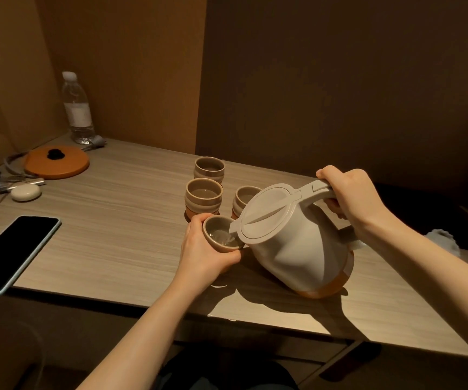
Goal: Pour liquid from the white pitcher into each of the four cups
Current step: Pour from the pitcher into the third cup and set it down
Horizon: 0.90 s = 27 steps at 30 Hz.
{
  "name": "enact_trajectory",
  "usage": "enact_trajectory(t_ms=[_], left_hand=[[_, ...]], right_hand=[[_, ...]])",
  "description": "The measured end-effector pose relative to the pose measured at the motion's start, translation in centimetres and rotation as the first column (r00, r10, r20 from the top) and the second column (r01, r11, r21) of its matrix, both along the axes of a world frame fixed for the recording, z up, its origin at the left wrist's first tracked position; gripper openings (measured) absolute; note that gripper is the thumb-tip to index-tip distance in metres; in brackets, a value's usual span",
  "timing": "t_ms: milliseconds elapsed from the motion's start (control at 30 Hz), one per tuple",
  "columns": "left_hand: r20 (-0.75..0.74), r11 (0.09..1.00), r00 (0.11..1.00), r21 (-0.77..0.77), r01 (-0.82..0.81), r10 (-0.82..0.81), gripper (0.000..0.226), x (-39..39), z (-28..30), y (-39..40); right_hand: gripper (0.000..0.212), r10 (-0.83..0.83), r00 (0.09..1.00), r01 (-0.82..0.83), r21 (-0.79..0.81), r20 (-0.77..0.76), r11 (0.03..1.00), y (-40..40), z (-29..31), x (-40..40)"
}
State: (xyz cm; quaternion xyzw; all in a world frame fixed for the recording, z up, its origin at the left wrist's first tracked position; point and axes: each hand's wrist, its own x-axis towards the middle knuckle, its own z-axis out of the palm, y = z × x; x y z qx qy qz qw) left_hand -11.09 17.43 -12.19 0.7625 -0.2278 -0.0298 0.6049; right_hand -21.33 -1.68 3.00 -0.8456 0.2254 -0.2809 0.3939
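L hand [204,253] fingers wrap cup [221,234]; R hand [348,195] fingers grip tilted white pitcher [292,243] handle, pouring.

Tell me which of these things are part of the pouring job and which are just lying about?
In use: white pitcher, held cup, three standing cups, left hand, right hand.
Lying about: phone, water bottle, orange lid.

The white plastic lidded pitcher [297,243] with an orange base is tilted, spout over a small grey-brown ceramic cup [221,235] at its nine o'clock. Three matching ribbed cups [204,197] [209,169] [245,199] stand upright at eleven o'clock.
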Motion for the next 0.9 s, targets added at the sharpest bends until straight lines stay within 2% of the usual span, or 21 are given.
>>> enact_trajectory(t_ms=[433, 900], left_hand=[[-0.042, 1.0, 0.999, -0.017, -0.002, 0.001, 0.088, -0.06, -0.18, -0.28], [-0.041, 1.0, 0.999, -0.025, -0.005, 0.004, 0.087, -0.22, -0.25, -0.11]], right_hand=[[0.048, -0.037, 0.999, 0.038, 0.052, -0.028, 0.998, -0.19, 0.2, -0.25], [0.05, -0.025, 0.999, 0.025, 0.034, -0.02, 0.999, 0.07, 0.12, -0.14]])
